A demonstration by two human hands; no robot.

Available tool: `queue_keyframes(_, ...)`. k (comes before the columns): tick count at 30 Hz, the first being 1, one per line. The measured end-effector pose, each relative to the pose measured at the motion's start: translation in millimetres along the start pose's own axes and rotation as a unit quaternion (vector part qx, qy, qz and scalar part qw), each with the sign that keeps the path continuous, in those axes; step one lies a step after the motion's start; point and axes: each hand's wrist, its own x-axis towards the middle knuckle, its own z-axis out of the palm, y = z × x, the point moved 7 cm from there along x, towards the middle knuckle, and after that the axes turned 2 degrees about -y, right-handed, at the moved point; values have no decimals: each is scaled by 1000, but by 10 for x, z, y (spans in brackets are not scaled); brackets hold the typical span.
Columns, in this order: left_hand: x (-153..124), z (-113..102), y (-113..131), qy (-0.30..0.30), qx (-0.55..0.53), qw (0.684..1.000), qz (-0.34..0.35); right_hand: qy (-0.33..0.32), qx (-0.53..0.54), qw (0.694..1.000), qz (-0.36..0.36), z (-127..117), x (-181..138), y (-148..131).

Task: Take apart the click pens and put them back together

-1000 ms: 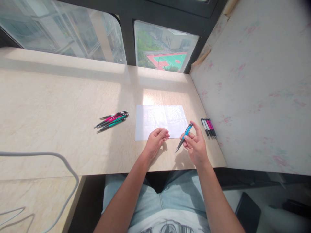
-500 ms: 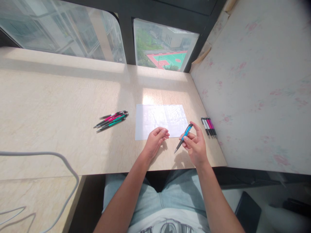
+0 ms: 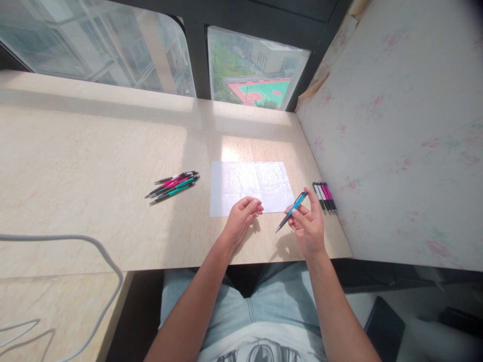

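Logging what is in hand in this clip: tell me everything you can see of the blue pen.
The blue pen is slim, with a bright blue barrel and a dark grip and tip, plastic by the look. The right hand pinches its barrel between thumb and fingers. It is tilted, tip down and left, seemingly off the table, just right of the paper. Nothing else touches it.

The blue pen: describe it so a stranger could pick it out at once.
On the pale desk under the window lies a white sheet of paper. Just right of its near corner, the right hand holds the blue pen. The other pens, pink, green and white, lie flat on the desk; this alone is blue and lifted.
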Motion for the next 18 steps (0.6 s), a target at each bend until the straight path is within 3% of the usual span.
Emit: queue_keyframes(18,6,-12,-11,4,8,1000,-6,35,-10,997,-61,-165,69,2)
